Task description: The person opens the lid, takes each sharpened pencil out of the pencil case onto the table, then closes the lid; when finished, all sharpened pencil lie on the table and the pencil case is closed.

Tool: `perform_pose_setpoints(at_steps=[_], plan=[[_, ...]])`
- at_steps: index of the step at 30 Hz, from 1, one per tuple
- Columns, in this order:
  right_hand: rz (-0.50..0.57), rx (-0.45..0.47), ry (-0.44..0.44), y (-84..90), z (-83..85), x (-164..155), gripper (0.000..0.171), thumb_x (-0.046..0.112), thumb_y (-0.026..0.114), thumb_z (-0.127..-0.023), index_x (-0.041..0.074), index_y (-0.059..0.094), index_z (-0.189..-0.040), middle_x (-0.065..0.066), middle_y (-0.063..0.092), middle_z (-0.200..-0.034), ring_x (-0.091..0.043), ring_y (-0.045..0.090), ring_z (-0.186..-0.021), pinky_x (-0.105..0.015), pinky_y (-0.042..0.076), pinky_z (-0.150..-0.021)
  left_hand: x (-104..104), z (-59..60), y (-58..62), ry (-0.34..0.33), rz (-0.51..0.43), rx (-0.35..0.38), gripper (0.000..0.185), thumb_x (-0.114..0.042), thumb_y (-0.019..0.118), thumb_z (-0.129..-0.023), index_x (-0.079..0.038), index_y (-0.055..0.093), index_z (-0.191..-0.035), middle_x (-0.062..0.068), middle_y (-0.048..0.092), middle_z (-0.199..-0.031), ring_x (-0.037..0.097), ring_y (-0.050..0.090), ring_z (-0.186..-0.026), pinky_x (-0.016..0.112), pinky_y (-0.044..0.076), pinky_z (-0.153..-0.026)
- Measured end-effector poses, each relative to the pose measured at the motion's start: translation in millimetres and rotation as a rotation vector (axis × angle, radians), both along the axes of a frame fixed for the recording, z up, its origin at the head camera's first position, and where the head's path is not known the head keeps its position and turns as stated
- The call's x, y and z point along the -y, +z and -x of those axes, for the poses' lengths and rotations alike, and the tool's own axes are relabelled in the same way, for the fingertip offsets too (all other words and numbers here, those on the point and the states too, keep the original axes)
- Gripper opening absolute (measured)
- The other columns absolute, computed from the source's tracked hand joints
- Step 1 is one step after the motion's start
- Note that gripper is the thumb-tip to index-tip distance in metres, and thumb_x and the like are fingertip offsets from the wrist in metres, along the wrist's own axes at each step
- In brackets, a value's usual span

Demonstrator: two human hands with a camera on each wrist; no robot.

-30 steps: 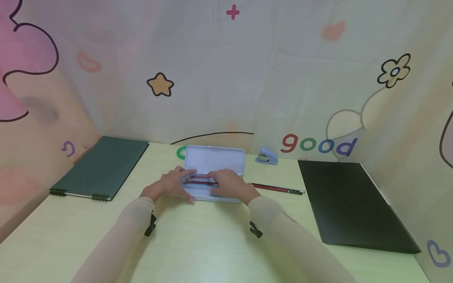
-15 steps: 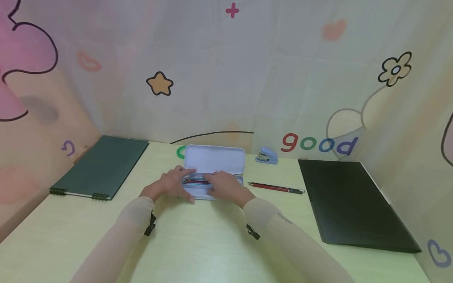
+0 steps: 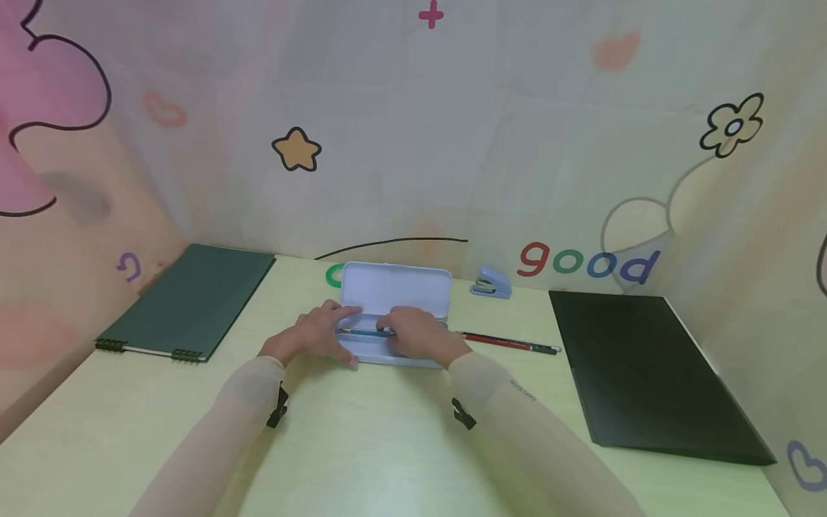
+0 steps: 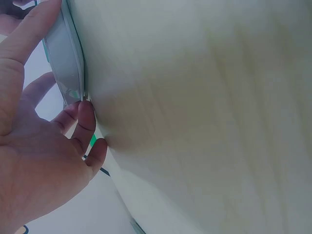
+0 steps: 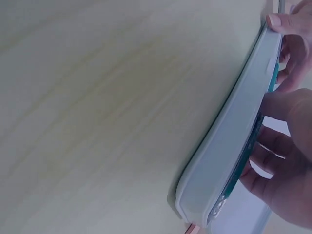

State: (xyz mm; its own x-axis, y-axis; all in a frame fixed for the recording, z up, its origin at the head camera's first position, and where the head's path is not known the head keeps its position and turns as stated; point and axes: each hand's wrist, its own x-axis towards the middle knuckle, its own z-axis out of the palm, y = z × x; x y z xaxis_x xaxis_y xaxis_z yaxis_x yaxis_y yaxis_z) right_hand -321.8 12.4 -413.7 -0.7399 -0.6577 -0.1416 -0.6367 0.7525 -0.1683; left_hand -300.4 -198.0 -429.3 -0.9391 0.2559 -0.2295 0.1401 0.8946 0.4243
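Under both hands, open pale-blue pencil case (image 3: 394,287)

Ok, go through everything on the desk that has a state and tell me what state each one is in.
Pencil case: open, lid up.
Green notebook: closed, flat.
Black folder: closed, flat.
Stapler: shut.
Red pencil: loose beside the case.
Left hand: touching the case.
Right hand: fingers in the case.
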Motion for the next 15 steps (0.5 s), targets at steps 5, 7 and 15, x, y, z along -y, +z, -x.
perform_pose_setpoints(at_steps=[5,7,15], plan=[[0.024,0.049,0.008,5.1,4.7,-2.9,0.03,0.014,0.063,-0.097,0.017,0.07,-0.126,0.0,0.071,-0.115,-0.017,0.059,-0.099,-0.035,0.049,-0.101,-0.8,0.2,1.6,0.001,0.011,0.008,0.102,-0.048,0.088,-0.071,-0.025,0.035,-0.156,0.017,0.039,-0.147,0.037,0.044,-0.123,0.056,0.039,-0.103],[0.028,0.05,0.018,7.0,6.0,-2.6,0.03,0.013,0.064,-0.096,0.016,0.07,-0.125,-0.001,0.072,-0.116,-0.017,0.059,-0.099,-0.035,0.049,-0.101,-0.1,0.4,1.9,0.004,0.007,0.007,0.102,-0.047,0.088,-0.071,-0.025,0.035,-0.156,0.017,0.039,-0.147,0.037,0.043,-0.123,0.057,0.038,-0.104],[-0.007,0.065,0.008,8.2,7.3,-0.9,0.032,0.013,0.067,-0.095,0.016,0.069,-0.128,-0.001,0.071,-0.115,-0.016,0.058,-0.095,-0.032,0.049,-0.097,1.0,1.4,1.1,-0.018,0.005,0.002,0.103,-0.049,0.088,-0.07,-0.024,0.036,-0.155,0.019,0.04,-0.146,0.037,0.044,-0.123,0.056,0.038,-0.103]])
